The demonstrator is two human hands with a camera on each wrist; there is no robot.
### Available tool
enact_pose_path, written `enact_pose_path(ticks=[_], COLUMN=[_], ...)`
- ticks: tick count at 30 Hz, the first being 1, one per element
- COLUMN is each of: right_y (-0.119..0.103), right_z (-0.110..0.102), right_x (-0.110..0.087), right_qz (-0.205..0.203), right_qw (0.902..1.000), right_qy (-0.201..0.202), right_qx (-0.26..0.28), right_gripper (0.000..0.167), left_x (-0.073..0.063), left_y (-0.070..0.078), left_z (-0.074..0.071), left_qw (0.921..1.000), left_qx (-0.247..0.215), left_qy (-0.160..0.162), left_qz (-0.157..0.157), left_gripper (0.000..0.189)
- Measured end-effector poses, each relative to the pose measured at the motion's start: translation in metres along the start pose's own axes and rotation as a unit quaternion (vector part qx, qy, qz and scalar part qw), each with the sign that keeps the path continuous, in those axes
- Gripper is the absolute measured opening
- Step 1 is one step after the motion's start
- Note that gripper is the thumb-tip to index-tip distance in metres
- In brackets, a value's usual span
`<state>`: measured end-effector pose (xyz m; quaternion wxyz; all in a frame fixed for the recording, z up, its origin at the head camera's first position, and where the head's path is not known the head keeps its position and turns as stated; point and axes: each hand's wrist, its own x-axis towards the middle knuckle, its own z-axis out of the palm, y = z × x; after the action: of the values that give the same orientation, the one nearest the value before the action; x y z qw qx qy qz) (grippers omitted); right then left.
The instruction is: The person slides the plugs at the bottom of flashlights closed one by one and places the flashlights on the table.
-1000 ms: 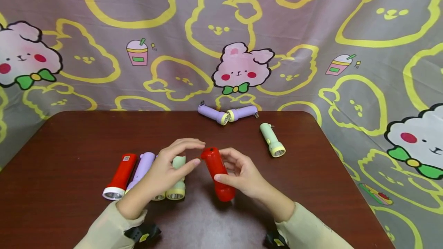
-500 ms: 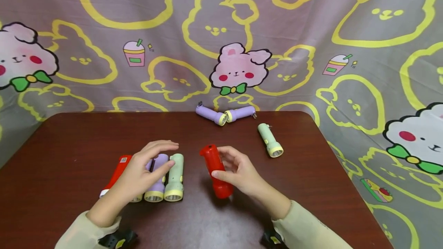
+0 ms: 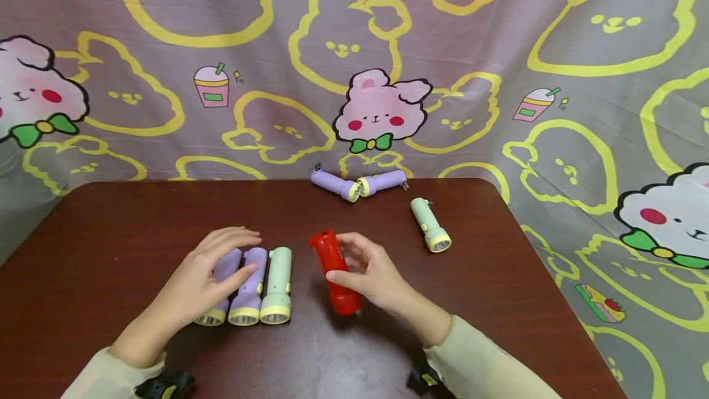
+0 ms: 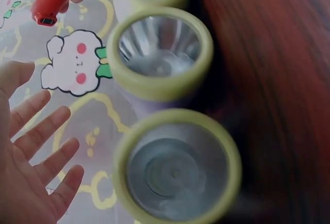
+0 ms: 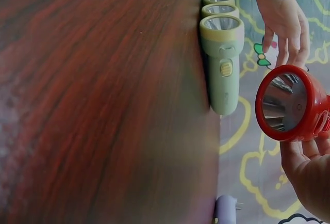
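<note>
My right hand [image 3: 376, 273] grips a red flashlight [image 3: 335, 273] around its body, thumb on the near side, and holds it up tilted. In the right wrist view, its red-rimmed lens [image 5: 286, 105] faces the camera. My left hand [image 3: 202, 273] hovers at a row of flashlights lying side by side. In the left wrist view its fingers [image 4: 44, 136] are spread, with nothing in them. The row shows a purple flashlight [image 3: 226, 268] partly behind that hand, another purple flashlight [image 3: 255, 276] and a mint green flashlight [image 3: 278, 282], lenses toward me. The second red flashlight is hidden behind the left hand.
Two more purple flashlights, one on the left [image 3: 335, 183] and one on the right [image 3: 383, 182], lie lens to lens at the far edge of the brown table [image 3: 487, 300]. Another green flashlight [image 3: 429, 223] lies at the right. A patterned curtain [image 3: 266, 66] hangs behind.
My left hand has drawn away leftward from the held red flashlight to over the row, covering the other red flashlight. The right hand has shifted slightly left, still gripping its flashlight.
</note>
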<state>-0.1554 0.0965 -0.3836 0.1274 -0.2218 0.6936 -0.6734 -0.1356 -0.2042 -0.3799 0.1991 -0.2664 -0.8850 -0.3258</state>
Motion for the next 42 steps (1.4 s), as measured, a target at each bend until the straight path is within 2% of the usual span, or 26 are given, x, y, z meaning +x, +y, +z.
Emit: enact_pose_path(ticks=[5,8,16,21,26,33,42], right_y=[0.002,0.003,0.008,0.008,0.008,0.012,0.017], right_z=[0.004,0.006,0.011,0.013,0.015,0.018,0.023], right_x=[0.004,0.006,0.012,0.014,0.016,0.020,0.024], right_qz=[0.008,0.006,0.008,0.010,0.013,0.030,0.063], right_qw=[0.9999,0.9998,0.9995,0.9986,0.9978,0.9968,0.9950], right_qy=[-0.006,-0.008,-0.003,-0.002,-0.014,-0.014,-0.016], right_qx=[-0.010,-0.017,-0.031,-0.052,-0.063,-0.073,-0.076], right_gripper=[0.049,0.049,0.050,0.048,0.048,0.047,0.048], left_x=[-0.004,-0.006,-0.014,-0.018,-0.019,-0.020,-0.020], left_y=[-0.007,-0.011,-0.023,-0.029,-0.031,-0.030,-0.027], left_z=[0.000,0.001,0.001,0.001,0.001,0.002,0.004], left_qw=[0.9999,0.9999,0.9975,0.9948,0.9932,0.9852,0.9744], left_qx=[0.006,0.012,0.037,0.056,0.054,0.072,0.062], left_qy=[0.006,-0.001,-0.048,-0.072,-0.088,-0.122,-0.160], left_qz=[0.008,0.001,-0.036,-0.046,-0.054,-0.097,-0.145], left_gripper=[0.046,0.046,0.049,0.054,0.058,0.065,0.069])
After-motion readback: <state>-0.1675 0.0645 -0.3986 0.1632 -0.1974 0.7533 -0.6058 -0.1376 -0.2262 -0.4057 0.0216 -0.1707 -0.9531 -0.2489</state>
